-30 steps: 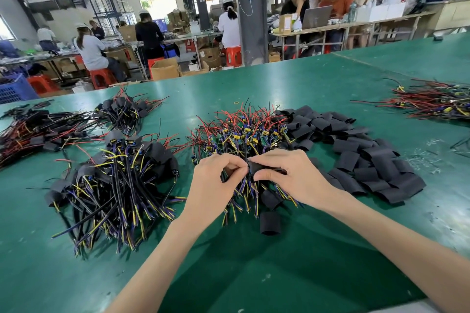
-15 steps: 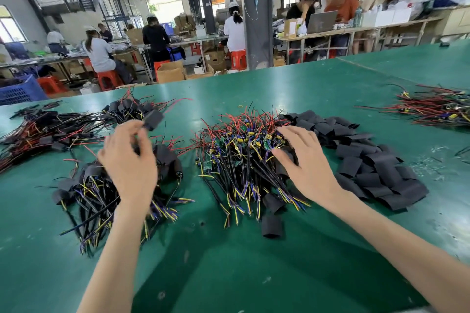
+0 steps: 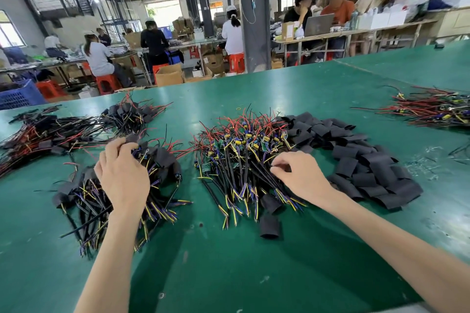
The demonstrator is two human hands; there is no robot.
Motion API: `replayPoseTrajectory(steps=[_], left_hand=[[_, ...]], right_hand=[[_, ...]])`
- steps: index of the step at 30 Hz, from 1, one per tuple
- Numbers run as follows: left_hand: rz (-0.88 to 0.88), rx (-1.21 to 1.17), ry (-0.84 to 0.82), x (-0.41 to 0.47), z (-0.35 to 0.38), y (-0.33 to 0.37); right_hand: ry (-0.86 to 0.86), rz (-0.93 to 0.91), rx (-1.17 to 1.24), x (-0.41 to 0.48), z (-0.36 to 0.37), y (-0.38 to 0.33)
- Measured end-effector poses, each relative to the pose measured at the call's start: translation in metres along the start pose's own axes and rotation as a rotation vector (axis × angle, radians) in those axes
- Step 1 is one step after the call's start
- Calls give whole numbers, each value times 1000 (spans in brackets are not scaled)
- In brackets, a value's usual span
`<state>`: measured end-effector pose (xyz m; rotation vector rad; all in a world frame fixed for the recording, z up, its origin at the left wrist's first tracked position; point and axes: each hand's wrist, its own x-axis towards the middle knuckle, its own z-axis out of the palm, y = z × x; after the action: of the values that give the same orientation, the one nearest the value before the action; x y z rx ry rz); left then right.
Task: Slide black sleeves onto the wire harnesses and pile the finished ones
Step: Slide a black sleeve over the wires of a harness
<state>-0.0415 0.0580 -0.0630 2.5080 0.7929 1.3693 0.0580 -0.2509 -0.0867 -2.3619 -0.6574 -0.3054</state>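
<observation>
Head view of a wire-harness sleeving bench. The hands are well apart.

Left hand (image 3: 122, 175): back toward the camera, fingers curled down over the top of the pile of sleeved harnesses (image 3: 166, 159), touching its wires. Whether they grip one harness cannot be told.

Right hand (image 3: 298, 176): loosely curled over the near right edge of the pile of bare harnesses (image 3: 239, 152). Thumb and forefinger bend toward each other with their tips apart, just above the black wires.

Surface: a green table (image 3: 254, 274) with scuffs and small scraps. The bare harnesses lie at its centre, with red leads pointing away and yellow and blue ends pointing toward the camera. The sleeved pile lies just to their left. A heap of black sleeves (image 3: 368, 168) touches the bare pile on its right. One loose sleeve (image 3: 269, 226) lies in front of the bare pile.

Surroundings: further harness piles lie at the far left (image 3: 38, 134), back left (image 3: 129, 114) and far right (image 3: 437, 109). Beyond the table edge is a workshop hall with a dark pillar (image 3: 254, 20). People sit or stand at long benches, among orange stools (image 3: 106, 82), a cardboard box (image 3: 169, 75), a blue crate (image 3: 17, 95) and a laptop (image 3: 319, 24).
</observation>
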Motion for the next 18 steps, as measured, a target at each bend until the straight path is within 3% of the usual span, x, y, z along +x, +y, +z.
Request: replayPoseTrajectory(steps=[7, 11, 13, 16, 18], left_hand=[[-76, -51, 2, 1, -2, 6], [52, -127, 158, -7, -7, 36], [139, -224, 157, -14, -7, 57], [199, -398, -28, -31, -4, 90], [117, -518, -243, -43, -1, 110]], right_hand=[[-64, 52, 93, 1, 3, -2], [-118, 89, 116, 2, 2, -6], [-131, 80, 147, 3, 1, -7], [-131, 76, 241, 4, -2, -9], [-106, 97, 347, 5, -4, -11]])
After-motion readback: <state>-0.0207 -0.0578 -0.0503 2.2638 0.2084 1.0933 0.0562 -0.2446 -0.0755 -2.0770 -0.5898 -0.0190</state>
